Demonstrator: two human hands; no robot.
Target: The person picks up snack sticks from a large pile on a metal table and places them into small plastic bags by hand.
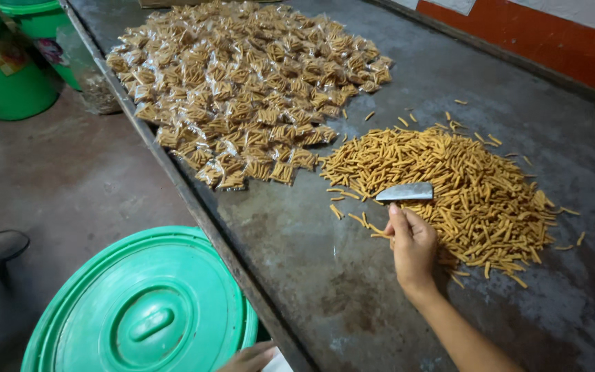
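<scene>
At the bottom edge, just beside the round green bin lid (147,310), part of the left hand (251,358) shows; only some of it is in frame, and whether it is closed or spread cannot be told. Above it runs the near edge of the long grey metal table (311,289).

Farther in, the right hand (413,242) reaches out over the table, fingers closed around the handle end of a small metal scraper (405,191), whose flat blade pokes out beyond the fingertips, lying on the near-left side of a loose heap of orange-yellow fried snack sticks (463,189). The blade touches the sticks; a few stray pieces lie on the table just left of the hand.

Beyond the heap, to the left and farther away, spreads a wide pile of small clear packets filled with the same sticks (249,89), apart from the loose heap by a narrow bare strip. At the far left, on the floor, stand green buckets (15,69). A red-orange wall band (552,41) runs behind the table.
</scene>
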